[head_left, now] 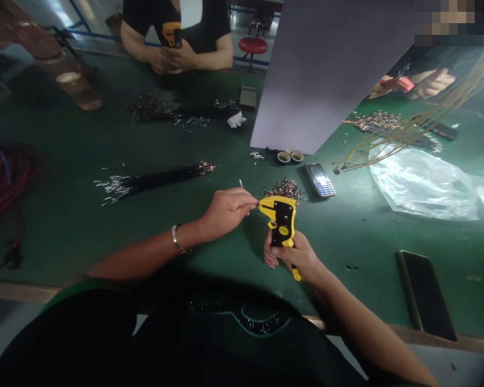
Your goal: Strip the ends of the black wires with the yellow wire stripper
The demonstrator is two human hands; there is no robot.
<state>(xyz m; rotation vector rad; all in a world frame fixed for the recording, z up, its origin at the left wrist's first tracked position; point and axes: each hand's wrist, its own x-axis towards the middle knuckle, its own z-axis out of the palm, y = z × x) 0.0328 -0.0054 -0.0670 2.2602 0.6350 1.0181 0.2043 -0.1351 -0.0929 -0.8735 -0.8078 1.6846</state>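
My right hand point(292, 252) is wrapped round the handle of a yellow and black wire stripper point(283, 217), held upright with its nose pointing left. At that nose, my left hand point(229, 212) pinches a short dark wire, its far end apparently in the jaws; a silvery tip point(241, 183) pokes out above the fingers. Just behind the tool lies a heap of small dark and copper-coloured scraps point(284, 188). To the left, a bundle of black wires point(161, 179) rests on the green table point(145, 236), silvery ends to the left and copper ends to the right.
Beyond the tool stand a grey panel point(306, 80), tape rolls point(290, 157) and a keypad phone point(320, 180). A clear plastic bag point(427, 183) and a dark smartphone point(426, 295) lie right, red cable point(8, 183) left. Co-workers' hands point(173, 58) are across the table.
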